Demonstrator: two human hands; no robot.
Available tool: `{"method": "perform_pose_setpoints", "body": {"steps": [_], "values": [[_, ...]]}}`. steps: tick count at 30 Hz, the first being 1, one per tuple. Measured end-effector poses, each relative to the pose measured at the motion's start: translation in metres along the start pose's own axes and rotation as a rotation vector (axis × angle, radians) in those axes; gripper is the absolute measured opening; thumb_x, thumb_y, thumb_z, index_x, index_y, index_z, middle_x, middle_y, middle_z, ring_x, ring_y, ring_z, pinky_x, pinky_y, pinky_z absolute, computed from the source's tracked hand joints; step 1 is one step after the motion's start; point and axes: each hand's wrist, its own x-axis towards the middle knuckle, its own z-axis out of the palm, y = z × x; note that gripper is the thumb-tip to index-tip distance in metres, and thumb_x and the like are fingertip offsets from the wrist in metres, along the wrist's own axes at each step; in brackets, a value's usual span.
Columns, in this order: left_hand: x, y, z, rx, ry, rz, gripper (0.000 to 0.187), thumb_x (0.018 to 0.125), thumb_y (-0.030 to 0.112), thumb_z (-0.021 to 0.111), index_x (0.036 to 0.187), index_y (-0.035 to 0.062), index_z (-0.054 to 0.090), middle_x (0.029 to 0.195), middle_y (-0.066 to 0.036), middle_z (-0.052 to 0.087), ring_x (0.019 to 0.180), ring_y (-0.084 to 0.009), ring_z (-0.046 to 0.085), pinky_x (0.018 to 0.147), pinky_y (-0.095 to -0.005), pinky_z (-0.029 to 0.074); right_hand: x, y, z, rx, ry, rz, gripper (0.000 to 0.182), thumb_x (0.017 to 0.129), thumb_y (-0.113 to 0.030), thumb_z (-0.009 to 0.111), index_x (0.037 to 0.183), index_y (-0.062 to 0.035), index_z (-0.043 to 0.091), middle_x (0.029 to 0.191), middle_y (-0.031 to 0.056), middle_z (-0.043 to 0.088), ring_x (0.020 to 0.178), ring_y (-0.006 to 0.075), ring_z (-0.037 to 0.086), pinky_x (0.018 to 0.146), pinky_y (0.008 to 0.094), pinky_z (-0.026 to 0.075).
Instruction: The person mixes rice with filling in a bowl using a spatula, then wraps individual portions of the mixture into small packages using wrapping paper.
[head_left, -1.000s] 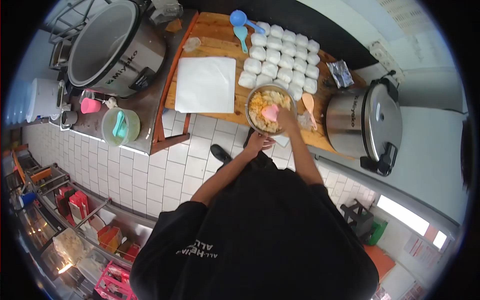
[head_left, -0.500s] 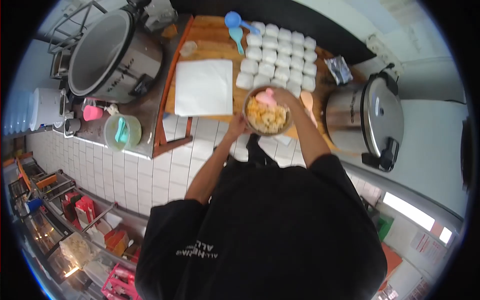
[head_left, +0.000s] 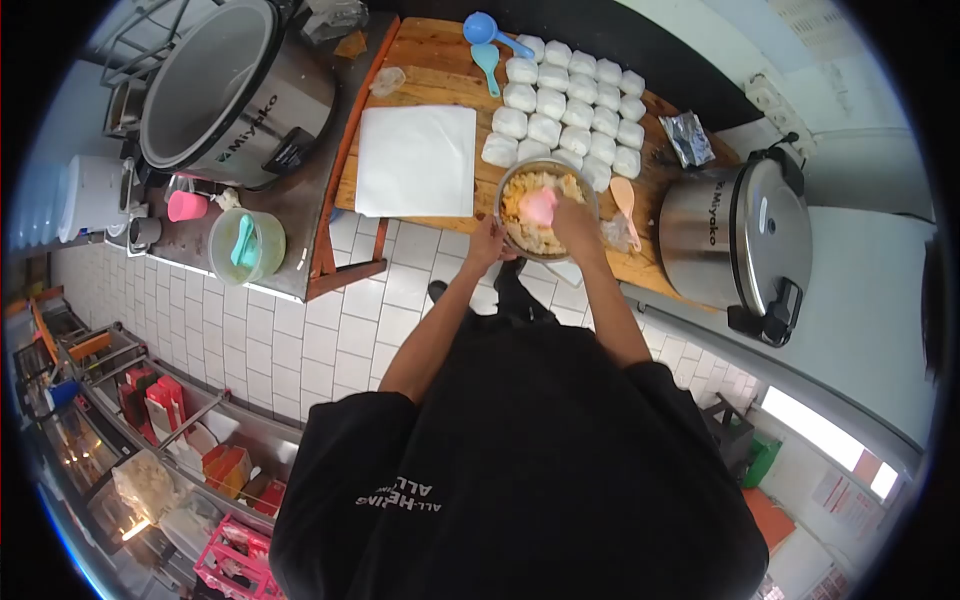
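Observation:
At the near edge of the wooden table, a round metal bowl holds pale and orange-yellow food, possibly rice. My left hand grips the bowl's left side near the rim. My right hand is closed around a pink scoop or rice paddle, whose head rests in the food; its handle is hidden by the fingers. Just beyond the bowl stand rows of white wrapped packets. To the left lies a stack of white paper sheets. A peach-coloured paddle lies right of the bowl.
A lidded Miyako cooker stands on the right, an open one on the left counter. A tub of liquid holds a teal utensil. Blue and turquoise scoops lie at the table's back. Tiled floor shows below.
My right hand has brought the pink scoop lower and nearer the bowl's middle. The left hand keeps its hold on the bowl. The whole view has shifted slightly.

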Motion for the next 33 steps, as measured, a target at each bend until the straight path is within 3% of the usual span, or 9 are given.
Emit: {"method": "perform_pose_setpoints", "body": {"steps": [8,13,15,21,23,28,30,31,33], "values": [[-0.004,-0.036,0.0,-0.039,0.004,-0.009,0.007,0.096,0.01,0.045,0.1,0.0065,0.041,0.083,-0.009,0.054,0.064,-0.0231,0.068,0.049,-0.0346,0.06,0.011,0.036,0.049,-0.072,-0.022,-0.007,0.034,0.09,-0.016,0.044,0.122,-0.01,0.052,0.099,0.024,0.064,0.092,0.0392,0.063,0.081,0.0497,0.05],[0.0,-0.012,0.003,-0.093,0.055,0.027,0.01,0.092,0.011,0.052,0.096,0.0049,0.045,0.078,-0.011,0.057,0.059,-0.0235,0.064,0.05,-0.0362,0.058,0.007,-0.027,0.004,0.019,0.136,-0.007,0.034,0.092,-0.017,0.039,0.124,-0.0125,0.051,0.095,0.0246,0.065,0.089,0.0407,0.064,0.076,0.0503,0.05],[0.032,-0.069,-0.004,0.02,0.113,0.11,0.011,0.09,0.012,0.055,0.093,0.0039,0.047,0.075,-0.012,0.058,0.061,-0.0245,0.063,0.053,-0.0375,0.055,0.011,-0.028,0.053,-0.119,0.129,-0.004,0.037,0.091,-0.016,0.041,0.126,-0.0135,0.052,0.091,0.026,0.065,0.087,0.0399,0.065,0.077,0.0501,0.051],[0.059,-0.063,-0.007,0.482,0.271,0.401,0.008,0.091,0.007,0.051,0.088,0.0043,0.044,0.08,-0.009,0.054,0.063,-0.0189,0.063,0.047,-0.0334,0.059,0.029,0.013,-0.005,-0.428,0.045,-0.417,0.039,0.087,-0.015,0.048,0.126,-0.0119,0.054,0.087,0.0157,0.067,0.081,0.0307,0.067,0.066,0.0444,0.052],[0.016,-0.033,0.008,0.042,0.184,0.161,0.009,0.092,0.007,0.05,0.088,0.0028,0.043,0.08,-0.009,0.054,0.06,-0.0194,0.062,0.046,-0.0331,0.059,-0.001,0.017,0.0,-0.446,-0.009,-0.324,0.037,0.088,-0.015,0.048,0.124,-0.013,0.055,0.085,0.016,0.067,0.08,0.0303,0.067,0.068,0.0454,0.051],[0.006,-0.049,0.009,-0.04,0.089,0.056,0.009,0.095,0.01,0.047,0.098,0.0038,0.041,0.08,-0.01,0.054,0.057,-0.0254,0.066,0.047,-0.0328,0.059,0.027,0.056,0.055,-0.136,0.064,-0.11,0.033,0.089,-0.017,0.046,0.12,-0.0097,0.055,0.094,0.0205,0.066,0.085,0.0395,0.064,0.073,0.0493,0.05],[0.051,-0.092,-0.004,0.299,0.178,0.292,0.009,0.093,0.009,0.049,0.091,0.0003,0.046,0.082,-0.013,0.057,0.065,-0.0241,0.066,0.046,-0.0344,0.058,0.028,0.068,0.042,-0.069,0.075,-0.104,0.032,0.089,-0.017,0.047,0.119,-0.0094,0.053,0.096,0.0223,0.065,0.088,0.0415,0.063,0.076,0.0508,0.049],[-0.008,-0.012,0.02,-0.088,0.13,-0.001,0.01,0.095,0.011,0.047,0.097,0.0019,0.041,0.085,-0.013,0.056,0.068,-0.027,0.068,0.049,-0.0369,0.06,0.0,0.048,0.017,-0.047,0.068,-0.07,0.034,0.089,-0.018,0.048,0.121,-0.0094,0.052,0.097,0.0229,0.065,0.089,0.0413,0.063,0.077,0.0512,0.049],[-0.011,-0.027,0.024,-0.118,0.136,0.021,0.012,0.095,0.011,0.047,0.101,0.0026,0.04,0.088,-0.015,0.057,0.068,-0.0268,0.069,0.051,-0.0371,0.06,-0.033,0.029,0.019,-0.046,0.025,-0.006,0.034,0.088,-0.017,0.048,0.122,-0.01,0.052,0.099,0.023,0.064,0.092,0.0407,0.063,0.079,0.0505,0.049]]}}
